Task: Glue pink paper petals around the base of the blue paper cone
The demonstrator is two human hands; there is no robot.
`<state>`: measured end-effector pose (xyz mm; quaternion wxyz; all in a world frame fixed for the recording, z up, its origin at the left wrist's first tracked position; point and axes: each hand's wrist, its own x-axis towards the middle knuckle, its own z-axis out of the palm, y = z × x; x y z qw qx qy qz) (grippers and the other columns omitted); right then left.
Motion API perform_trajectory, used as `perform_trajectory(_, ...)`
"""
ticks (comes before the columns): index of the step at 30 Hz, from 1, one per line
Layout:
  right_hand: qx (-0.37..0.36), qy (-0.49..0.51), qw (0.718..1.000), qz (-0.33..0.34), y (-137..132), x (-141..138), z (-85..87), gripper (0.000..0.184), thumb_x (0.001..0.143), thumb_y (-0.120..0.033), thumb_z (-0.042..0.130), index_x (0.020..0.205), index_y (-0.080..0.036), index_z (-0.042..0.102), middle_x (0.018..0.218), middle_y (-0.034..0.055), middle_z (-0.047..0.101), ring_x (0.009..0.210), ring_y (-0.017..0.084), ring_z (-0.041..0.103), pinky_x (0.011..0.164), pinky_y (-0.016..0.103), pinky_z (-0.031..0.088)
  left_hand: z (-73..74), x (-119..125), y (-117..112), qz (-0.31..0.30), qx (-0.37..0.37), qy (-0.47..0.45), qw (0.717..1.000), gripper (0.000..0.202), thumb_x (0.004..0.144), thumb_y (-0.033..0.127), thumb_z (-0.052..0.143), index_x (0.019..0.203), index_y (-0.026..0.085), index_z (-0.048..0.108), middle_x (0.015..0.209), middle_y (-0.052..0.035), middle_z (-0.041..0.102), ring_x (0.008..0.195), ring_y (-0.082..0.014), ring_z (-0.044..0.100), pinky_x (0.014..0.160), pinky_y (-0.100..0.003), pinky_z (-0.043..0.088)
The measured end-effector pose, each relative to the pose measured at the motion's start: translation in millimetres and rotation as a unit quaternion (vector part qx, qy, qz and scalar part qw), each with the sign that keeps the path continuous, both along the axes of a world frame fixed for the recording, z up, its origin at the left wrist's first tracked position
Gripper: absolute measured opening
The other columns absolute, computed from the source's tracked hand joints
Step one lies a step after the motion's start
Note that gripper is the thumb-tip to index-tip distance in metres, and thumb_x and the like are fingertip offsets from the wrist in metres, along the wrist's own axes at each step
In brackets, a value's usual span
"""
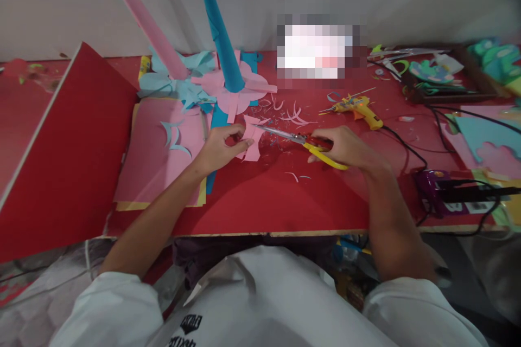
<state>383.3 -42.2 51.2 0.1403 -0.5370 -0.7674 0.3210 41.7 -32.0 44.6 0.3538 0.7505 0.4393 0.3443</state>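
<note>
Between the thumb and fingers of my left hand (223,147) is a piece of pink paper (253,143) with curved, cut edges. My right hand (342,145) is closed round the handles of a pair of scissors (299,139), one handle yellow and one red. The scissor blades point left, and their tips lie at the upper part of the pink paper. Behind my left hand, a blue paper cone (225,43) stands on a pink flower-shaped paper base (254,98). Thin paper offcuts (299,115) are scattered behind the scissors.
A yellow glue gun (362,110) lies at the right, its cable running to a purple box (433,187). Stacked paper sheets (158,162) lie on the left beside an upright red board (73,157). A tray (459,89) of odds and ends sits at the back right.
</note>
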Motion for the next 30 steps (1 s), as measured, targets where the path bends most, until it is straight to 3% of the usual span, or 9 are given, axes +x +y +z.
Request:
perform_trajectory(7, -0.045, 0.027, 0.998, 0.016, -2.6, -3.0, 1.3, 0.055, 0.075, -0.071, 0.083, 0.096, -0.022, 0.068, 0.079, 0.0018, 0.07, 0.068, 0.019, 0.061, 0.057, 0.029, 0.041, -1.2, -0.1, 1.1, 0.0, -0.004, -0.003, 1.0, 0.041, 0.087, 0.045, 0.072, 0.066, 0.02, 0.046, 0.068, 0.0031, 0.042, 0.066, -0.0126, 0.036, 0.064, -0.029, 0.034)
perform_trajectory(22, 0.025, -0.012, 1.0, 0.015, -2.4, -7.5, -2.1, 0.05, 0.08, -0.072, 0.076, 0.084, -0.023, 0.066, 0.067, -0.0008, 0.062, 0.064, 0.017, 0.053, 0.06, 0.03, 0.034, -4.0, -1.1, 1.0, -0.003, -0.007, 0.004, 1.0, 0.041, 0.087, 0.046, 0.072, 0.067, 0.02, 0.048, 0.068, 0.0032, 0.044, 0.066, -0.0126, 0.038, 0.065, -0.028, 0.036)
perform_trajectory(30, 0.045, -0.03, 0.998, 0.008, 0.5, -2.7, -3.0, 0.053, 0.073, -0.072, 0.084, 0.073, -0.024, 0.063, 0.062, -0.0015, 0.056, 0.06, 0.016, 0.047, 0.059, 0.032, 0.028, -6.6, 0.1, 0.6, 0.007, -0.003, 0.011, 1.0, 0.039, 0.087, 0.044, 0.07, 0.066, 0.02, 0.048, 0.067, 0.003, 0.045, 0.066, -0.0127, 0.039, 0.065, -0.029, 0.035)
